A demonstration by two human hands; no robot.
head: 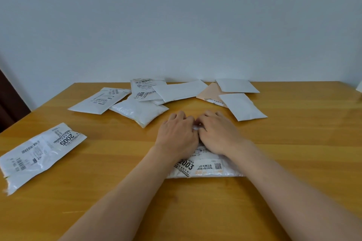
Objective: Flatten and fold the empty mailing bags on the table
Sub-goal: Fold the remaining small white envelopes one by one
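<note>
Both hands are resting on the white mailing bag marked 2003, which is lying nearest the viewer on the wooden table. The left hand and right hand are meeting side by side at the bag's far edge, fingers curled down onto it; whether they are pinching plastic cannot be told. The bag's long axis is running left-right beneath the wrists. Judgement: neither hand is nearer, suiting a fold towards the viewer.

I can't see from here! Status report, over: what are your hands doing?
Left hand and right hand both on the bag marked 2003, fingers curled at its far edge. Bag lies on table. Nothing in the way.
</note>
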